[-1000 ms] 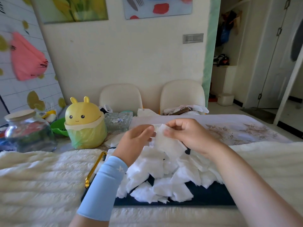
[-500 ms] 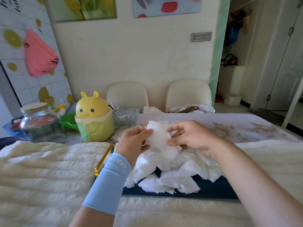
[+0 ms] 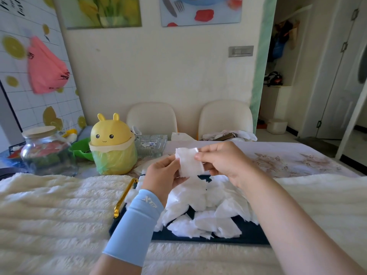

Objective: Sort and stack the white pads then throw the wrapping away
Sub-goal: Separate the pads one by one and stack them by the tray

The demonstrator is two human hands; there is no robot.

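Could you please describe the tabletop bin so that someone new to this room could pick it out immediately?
Find the two cream chairs at the back wall. On the table left of them stands a rounded yellow plastic bin, between a lidded round glass jar and a clear glass dish. Only it has two ears, a drawn face and a yellow-green bag liner.

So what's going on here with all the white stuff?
A person holds one white pad up between both hands: the left hand grips its left side, the right hand pinches a top corner. Below lies a loose heap of pads on a dark tray. A yellow bin stands to the left.
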